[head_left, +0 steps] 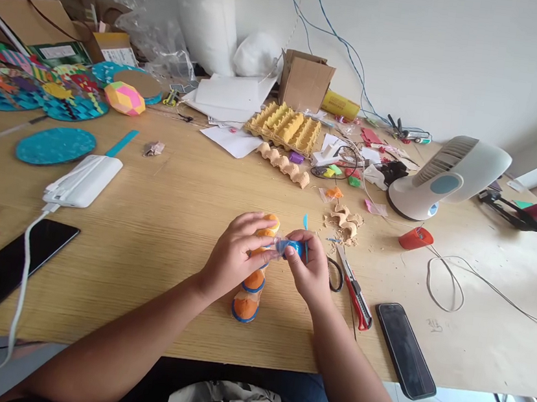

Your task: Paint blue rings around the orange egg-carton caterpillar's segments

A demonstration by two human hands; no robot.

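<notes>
Between my hands, over the desk, is a small packet of blue modelling clay (292,249) in clear plastic. My right hand (313,270) is closed around the blue part, thumb on top. With thumb and fingertips, my left hand (233,249) pinches the clear end of the wrapper. Beneath and behind the hands lies an egg-carton strip (245,308) covered in orange clay, its cups edged in blue. My left hand hides part of the strip. A thin blue piece (306,221) shows just beyond my right hand.
Right of my hands lie a red utility knife (358,297), a black scissors handle (336,276) and a phone (405,350). Carton scraps (344,220), a yellow egg tray (285,127) and a white fan (448,174) stand farther back. A power bank (85,182) and tablet (5,273) are left.
</notes>
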